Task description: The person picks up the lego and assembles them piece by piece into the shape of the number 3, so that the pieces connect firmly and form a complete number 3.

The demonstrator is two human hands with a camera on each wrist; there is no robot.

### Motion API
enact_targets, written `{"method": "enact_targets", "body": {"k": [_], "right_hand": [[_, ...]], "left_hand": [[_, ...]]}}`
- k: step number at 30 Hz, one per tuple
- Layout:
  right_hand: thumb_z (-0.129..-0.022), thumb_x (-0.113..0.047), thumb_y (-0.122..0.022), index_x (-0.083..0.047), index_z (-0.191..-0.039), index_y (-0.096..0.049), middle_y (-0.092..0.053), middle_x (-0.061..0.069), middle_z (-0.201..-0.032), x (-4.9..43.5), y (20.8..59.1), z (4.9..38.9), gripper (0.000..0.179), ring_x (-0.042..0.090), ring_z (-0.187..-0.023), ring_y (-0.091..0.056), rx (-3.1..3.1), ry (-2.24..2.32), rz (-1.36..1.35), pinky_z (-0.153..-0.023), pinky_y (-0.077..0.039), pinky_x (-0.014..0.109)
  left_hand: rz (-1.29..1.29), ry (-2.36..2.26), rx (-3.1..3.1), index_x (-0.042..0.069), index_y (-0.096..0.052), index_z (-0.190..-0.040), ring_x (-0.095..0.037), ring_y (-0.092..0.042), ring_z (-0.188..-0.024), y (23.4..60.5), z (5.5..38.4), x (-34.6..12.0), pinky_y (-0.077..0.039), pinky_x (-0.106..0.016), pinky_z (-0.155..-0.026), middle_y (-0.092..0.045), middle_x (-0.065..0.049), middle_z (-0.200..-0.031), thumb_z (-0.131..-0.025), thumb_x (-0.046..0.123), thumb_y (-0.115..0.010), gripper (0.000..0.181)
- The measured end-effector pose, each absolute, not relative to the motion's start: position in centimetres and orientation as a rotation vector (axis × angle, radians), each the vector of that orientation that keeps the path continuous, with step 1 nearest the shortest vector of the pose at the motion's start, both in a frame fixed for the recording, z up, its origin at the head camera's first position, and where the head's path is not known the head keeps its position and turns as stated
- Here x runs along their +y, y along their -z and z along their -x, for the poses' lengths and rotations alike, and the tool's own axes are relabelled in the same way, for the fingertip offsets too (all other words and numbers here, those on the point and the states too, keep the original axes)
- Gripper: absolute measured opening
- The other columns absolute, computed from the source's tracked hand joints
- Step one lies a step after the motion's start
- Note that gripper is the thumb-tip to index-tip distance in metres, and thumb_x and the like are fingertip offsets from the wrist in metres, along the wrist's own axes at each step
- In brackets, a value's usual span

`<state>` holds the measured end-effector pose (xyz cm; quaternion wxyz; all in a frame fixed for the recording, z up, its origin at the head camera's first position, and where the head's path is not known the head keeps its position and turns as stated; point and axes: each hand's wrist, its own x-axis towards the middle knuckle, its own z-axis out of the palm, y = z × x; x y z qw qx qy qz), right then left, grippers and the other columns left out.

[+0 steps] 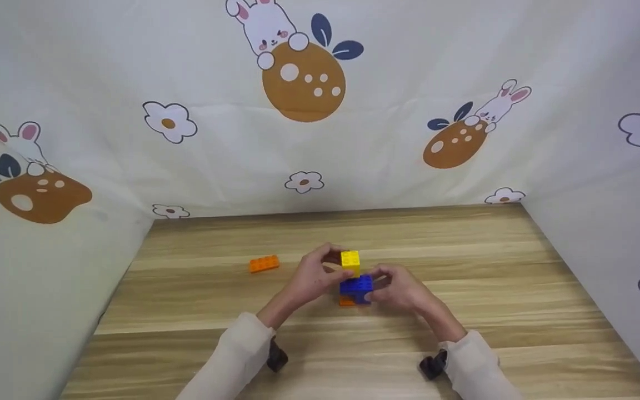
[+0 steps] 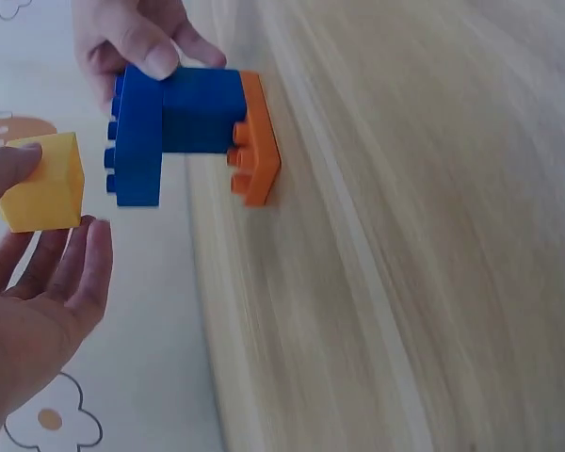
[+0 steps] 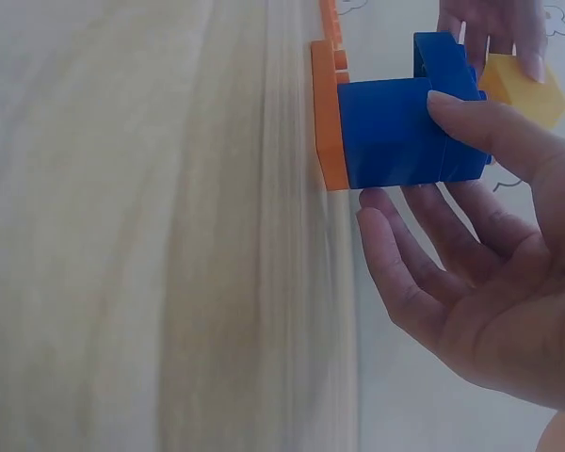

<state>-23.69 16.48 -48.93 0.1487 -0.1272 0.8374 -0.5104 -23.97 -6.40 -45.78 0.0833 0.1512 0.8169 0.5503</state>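
My left hand (image 1: 315, 273) pinches a yellow toy brick (image 1: 350, 263) between thumb and fingers. In the left wrist view, a gap shows between the yellow brick (image 2: 45, 185) and the studs of the stack beside it. That stack has a flat blue brick (image 2: 138, 137) on top, a blue block (image 2: 203, 111) under one end, and an orange brick (image 2: 258, 141) at the bottom on the table. From the right, my right hand (image 1: 400, 286) grips the stack's blue bricks; its thumb (image 3: 480, 118) lies across their side in the right wrist view.
A loose orange brick (image 1: 264, 264) lies on the wooden table (image 1: 464, 250) to the left of the hands. Pale cloth walls (image 1: 386, 155) printed with rabbits and flowers rise at the back and both sides. Black wrist devices (image 1: 277, 355) sit by the sleeves.
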Motion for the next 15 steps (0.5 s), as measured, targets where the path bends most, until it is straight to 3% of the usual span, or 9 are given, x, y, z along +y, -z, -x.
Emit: {"method": "enact_targets", "body": {"k": [7, 15], "right_hand": [[-0.080, -0.008, -0.081, 0.001, -0.117, -0.067, -0.070, 0.020, -0.116, 16.8, 48.8, 23.6, 0.041, 0.032, -0.106, -0.069, 2.396, 1.483, 0.414, -0.086, -0.059, 0.038], [-0.077, -0.009, -0.082, 0.000, -0.115, -0.069, -0.072, 0.017, -0.114, 16.5, 48.9, 23.8, 0.041, 0.028, -0.104, -0.070, 2.437, 1.445, 0.366, -0.089, -0.058, 0.038]], "left_hand": [[-0.513, -1.674, 2.418, 0.013, -0.062, -0.126, -0.021, -0.063, -0.112, 46.7, 23.5, -4.4, -0.054, -0.041, -0.100, -0.067, -0.005, -0.120, -0.088, 0.033, -0.077, 0.046], [-0.435, -1.634, 2.418, 0.021, -0.065, -0.121, -0.020, -0.065, -0.107, 47.5, 23.5, -4.4, -0.055, -0.040, -0.099, -0.068, 0.000, -0.116, -0.085, 0.037, -0.079, 0.041]]}}
